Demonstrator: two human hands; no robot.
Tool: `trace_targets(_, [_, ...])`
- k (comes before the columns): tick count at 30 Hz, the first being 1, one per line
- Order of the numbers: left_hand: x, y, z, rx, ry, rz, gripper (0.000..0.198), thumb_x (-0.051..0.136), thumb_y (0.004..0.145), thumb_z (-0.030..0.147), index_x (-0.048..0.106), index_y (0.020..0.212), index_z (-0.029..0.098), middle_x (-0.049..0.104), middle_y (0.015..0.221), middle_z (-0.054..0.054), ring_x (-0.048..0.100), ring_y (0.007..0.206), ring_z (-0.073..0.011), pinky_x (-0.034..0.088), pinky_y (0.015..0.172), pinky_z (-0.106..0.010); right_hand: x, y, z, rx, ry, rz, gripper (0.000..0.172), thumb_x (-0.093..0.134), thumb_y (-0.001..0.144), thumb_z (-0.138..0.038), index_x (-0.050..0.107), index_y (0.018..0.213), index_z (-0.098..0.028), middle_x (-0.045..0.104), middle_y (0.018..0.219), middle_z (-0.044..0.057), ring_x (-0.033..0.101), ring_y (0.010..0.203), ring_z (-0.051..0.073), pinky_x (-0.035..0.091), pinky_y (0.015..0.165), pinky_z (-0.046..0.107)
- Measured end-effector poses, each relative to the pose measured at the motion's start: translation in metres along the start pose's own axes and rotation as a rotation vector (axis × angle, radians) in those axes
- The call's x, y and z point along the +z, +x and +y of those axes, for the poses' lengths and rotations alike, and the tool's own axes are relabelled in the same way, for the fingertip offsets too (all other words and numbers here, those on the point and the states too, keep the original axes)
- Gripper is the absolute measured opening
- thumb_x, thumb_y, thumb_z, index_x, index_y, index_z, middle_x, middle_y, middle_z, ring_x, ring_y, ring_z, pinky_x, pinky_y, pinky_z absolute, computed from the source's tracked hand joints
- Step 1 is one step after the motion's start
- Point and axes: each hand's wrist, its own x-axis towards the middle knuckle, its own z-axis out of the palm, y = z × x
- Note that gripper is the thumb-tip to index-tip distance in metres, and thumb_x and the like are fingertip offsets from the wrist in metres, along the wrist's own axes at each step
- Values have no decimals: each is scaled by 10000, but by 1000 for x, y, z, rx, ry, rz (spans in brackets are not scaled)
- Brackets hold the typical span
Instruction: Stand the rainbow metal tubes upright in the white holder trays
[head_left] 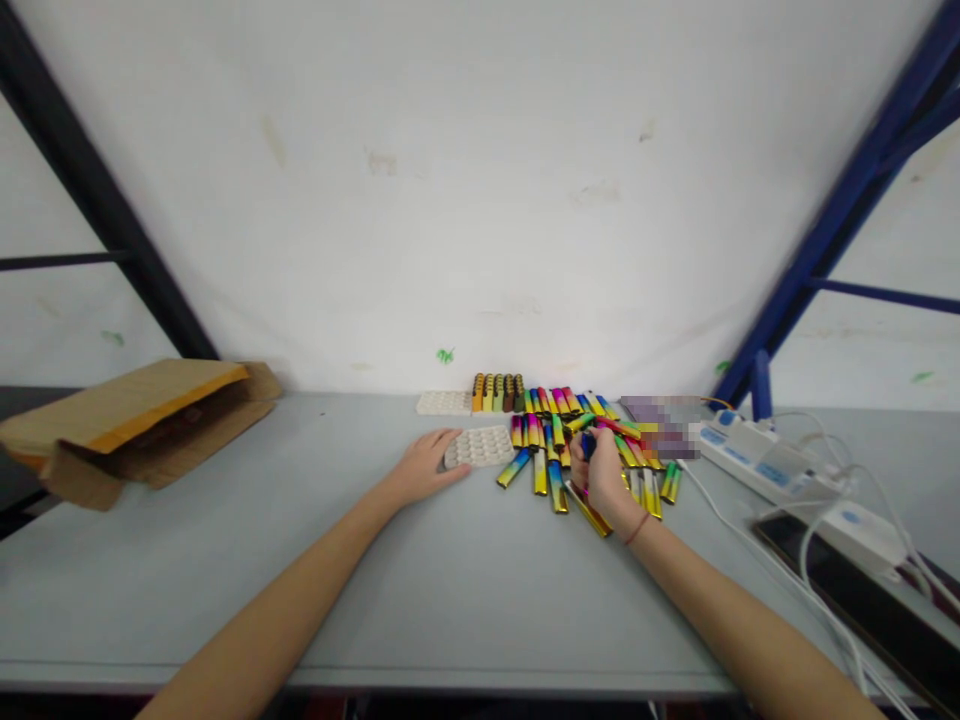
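My left hand [426,467] grips the left end of a small white tray [480,447] with rows of round pockets, fingers at its far edge and thumb at its near edge. My right hand [602,475] is closed on a dark blue lighter [589,445], whose end shows above the fingers. Around and under that hand lies a loose heap of shiny lighters in rainbow and gold colours, among them a blue-and-gold lighter [556,488]. Behind the tray, a block of upright lighters [498,392] stands in rows, with dark and gold tops.
A second white tray [444,403] lies by the wall. An open brown cardboard package [150,420] sits at the left. On the right are a white power strip [757,455] with trailing cables and a dark flat device [840,580]. A blurred packet [660,425] lies behind the heap.
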Motion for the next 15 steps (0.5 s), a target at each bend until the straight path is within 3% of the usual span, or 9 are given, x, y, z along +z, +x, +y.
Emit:
trace_targets(9, [-1, 0, 3, -8, 3, -5, 647, 500, 878, 585, 453, 1349, 145, 522, 1327, -152, 504, 1207, -300, 371, 1046, -418, 4, -3, -4, 41, 50, 67, 358, 307, 849, -447, 316, 553, -247, 200, 342, -87, 118, 292, 72, 94, 293, 201])
trace_targets(15, [-1, 0, 3, 1, 0, 3, 648, 497, 878, 586, 457, 1343, 136, 530, 1317, -156, 509, 1204, -304, 375, 1044, -423, 1, -1, 0, -44, 46, 56, 352, 311, 847, -467, 319, 569, -250, 192, 350, -88, 119, 288, 76, 82, 299, 224])
